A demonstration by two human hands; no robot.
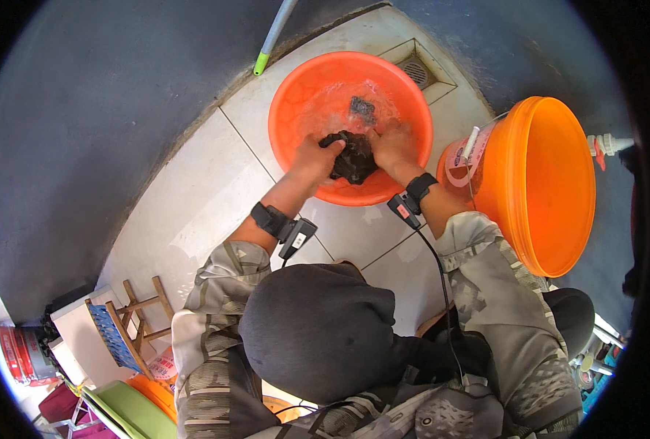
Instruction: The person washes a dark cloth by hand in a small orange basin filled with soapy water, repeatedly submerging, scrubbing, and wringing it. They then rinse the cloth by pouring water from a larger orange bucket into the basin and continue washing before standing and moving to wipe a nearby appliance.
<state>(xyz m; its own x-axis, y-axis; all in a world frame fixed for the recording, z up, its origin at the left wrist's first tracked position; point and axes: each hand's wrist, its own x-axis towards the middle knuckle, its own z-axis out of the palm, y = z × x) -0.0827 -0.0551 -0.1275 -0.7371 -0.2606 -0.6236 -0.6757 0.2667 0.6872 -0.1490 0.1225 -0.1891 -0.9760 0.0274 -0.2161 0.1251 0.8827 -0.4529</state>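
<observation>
A round orange-red plastic basin (pixel 352 195) with water in it stands on the tiled floor. Inside it, my left hand (pixel 318 159) grips the left side of a wet, bunched black cloth (pixel 353 164), with the thumb on top. At the cloth's right edge is my right hand (pixel 393 147), its fingers partly hidden, holding the cloth from that side. A small dark grey piece (pixel 363 110), whose kind I cannot tell, lies in the water just beyond the cloth. Both wrists wear black straps with small devices.
A large orange bucket (pixel 558 186) with a handle lies to the right, its mouth facing right. A floor drain (pixel 415 72) is beyond the basin, and a grey pole with a green end (pixel 262 61) leans at the wall. A small wooden folding stool (pixel 133 318) is at lower left.
</observation>
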